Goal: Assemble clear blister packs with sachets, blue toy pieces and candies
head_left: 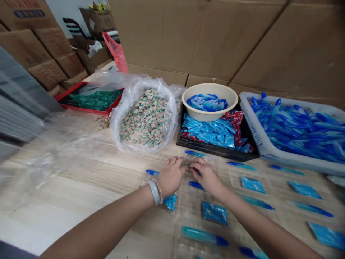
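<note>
My left fingers [179, 163] and right fingers [196, 166] meet tip to tip, drawn narrow, over a short blue stick [194, 171] that lies on the clear plastic sheet [188, 219] on the counter [88, 187]. The stick is mostly hidden under my fingertips, so I cannot tell whether I pinch it or only press on it. My left hand [171, 176] lies palm down with a pale bracelet [155, 192] at the wrist. My right hand [206, 176] is arched beside it.

The stick looks like light, stiff, smooth plastic, probably slippery. I judge the middle of its shaft the surest place to hold it, between thumb and forefinger. The sheet looks thin and bendy, likely to buckle if lifted by one edge.

More blue sticks [196, 185] and flat blue packets [215, 212] lie in rows across the sheet, one packet [170, 202] just under my left wrist.

Beyond my hands stand:
- an open plastic bag [118, 118] of small wrapped pieces
- a black tray [215, 151] of blue packets, with a cream bowl [210, 115] resting in it
- a white basket [256, 133] heaped with blue sticks
- a red tray [67, 94] of green pieces, farther left

Cardboard boxes [215, 36] wall the back.
</note>
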`<state>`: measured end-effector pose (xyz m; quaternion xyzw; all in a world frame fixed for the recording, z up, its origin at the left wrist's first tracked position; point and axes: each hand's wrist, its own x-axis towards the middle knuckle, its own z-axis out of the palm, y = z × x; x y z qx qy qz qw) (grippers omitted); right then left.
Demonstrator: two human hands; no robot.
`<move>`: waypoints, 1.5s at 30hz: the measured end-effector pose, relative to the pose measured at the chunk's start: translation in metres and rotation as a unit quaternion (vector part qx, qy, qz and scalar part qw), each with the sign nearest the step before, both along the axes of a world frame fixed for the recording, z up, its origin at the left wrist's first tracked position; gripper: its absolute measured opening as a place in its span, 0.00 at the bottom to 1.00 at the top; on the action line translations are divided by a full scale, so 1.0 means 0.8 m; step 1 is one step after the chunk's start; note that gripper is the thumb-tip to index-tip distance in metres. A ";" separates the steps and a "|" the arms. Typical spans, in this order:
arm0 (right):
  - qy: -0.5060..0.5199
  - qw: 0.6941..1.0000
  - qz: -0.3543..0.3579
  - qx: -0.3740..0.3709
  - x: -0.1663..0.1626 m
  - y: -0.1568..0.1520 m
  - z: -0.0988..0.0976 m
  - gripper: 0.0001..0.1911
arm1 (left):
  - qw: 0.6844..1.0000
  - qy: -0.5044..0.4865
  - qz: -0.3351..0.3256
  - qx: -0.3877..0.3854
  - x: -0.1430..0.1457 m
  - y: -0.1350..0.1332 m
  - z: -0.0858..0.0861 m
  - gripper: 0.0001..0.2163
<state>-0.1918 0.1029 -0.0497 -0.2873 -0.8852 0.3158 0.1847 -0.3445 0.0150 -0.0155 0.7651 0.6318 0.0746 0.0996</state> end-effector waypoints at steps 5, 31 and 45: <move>0.029 1.000 0.002 -0.007 0.001 -0.001 -0.004 0.08 | 1.000 -0.005 -0.003 0.016 0.000 0.000 -0.006 0.14; -0.129 0.986 -0.029 0.098 -0.022 -0.011 0.000 0.07 | 0.991 -0.133 -0.009 -0.004 -0.016 0.034 -0.021 0.10; -0.089 0.995 0.044 0.031 -0.014 0.010 -0.003 0.07 | 0.978 -0.205 0.022 0.013 -0.034 0.036 -0.009 0.11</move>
